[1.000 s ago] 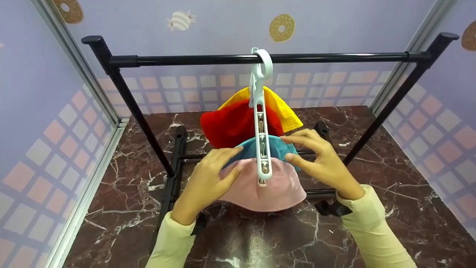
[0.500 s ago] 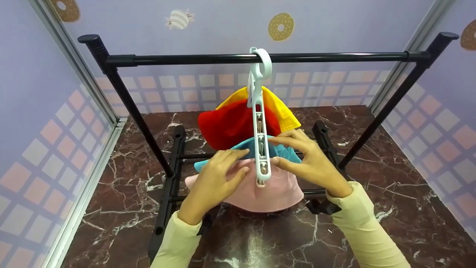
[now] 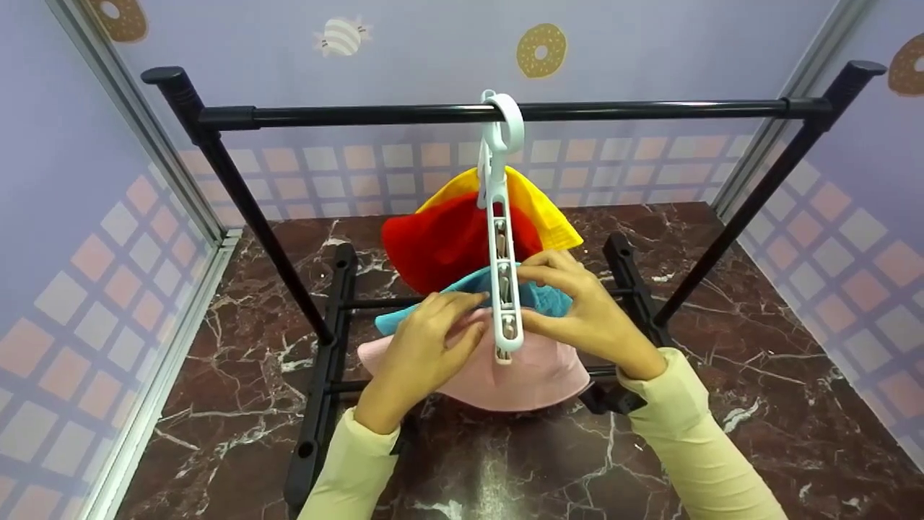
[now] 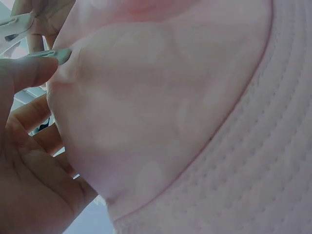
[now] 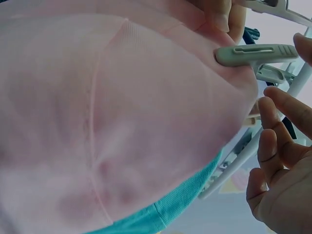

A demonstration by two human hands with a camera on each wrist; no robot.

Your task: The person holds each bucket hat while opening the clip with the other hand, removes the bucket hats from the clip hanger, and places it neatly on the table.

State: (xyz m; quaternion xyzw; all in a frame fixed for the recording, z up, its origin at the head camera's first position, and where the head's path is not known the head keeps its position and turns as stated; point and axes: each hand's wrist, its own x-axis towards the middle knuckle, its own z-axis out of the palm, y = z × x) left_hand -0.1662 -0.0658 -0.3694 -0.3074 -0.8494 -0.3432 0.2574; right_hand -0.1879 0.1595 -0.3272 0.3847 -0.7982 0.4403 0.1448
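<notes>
A pale, slim hanger (image 3: 498, 189) carries several bucket hats. Nearest is a pink bucket hat (image 3: 541, 379), its crown caught in a grey-green clip (image 5: 256, 54). Behind it follow a blue hat (image 3: 395, 321), a red hat (image 3: 444, 242) and a yellow hat (image 3: 552, 217). My left hand (image 3: 422, 350) is beside the pink crown, fingers relaxed, with the thumb tip close to the clip. From the other side my right hand (image 3: 588, 310) reaches in, fingers loosely bent, its fingertips right at the hanger's edge. Both hands partly cover the blue hat.
The hanger hooks over the black rail (image 3: 361, 115) of a rack with slanted posts (image 3: 249, 209) at both sides. Its black feet (image 3: 317, 404) stand on a dark red marble-patterned surface (image 3: 231, 433). Patterned walls (image 3: 433, 65) enclose the back and sides.
My right hand has moved left, its fingertips coming up to the hanger. My left hand has shifted slightly right toward the hanger. The hats stay hanging in place.
</notes>
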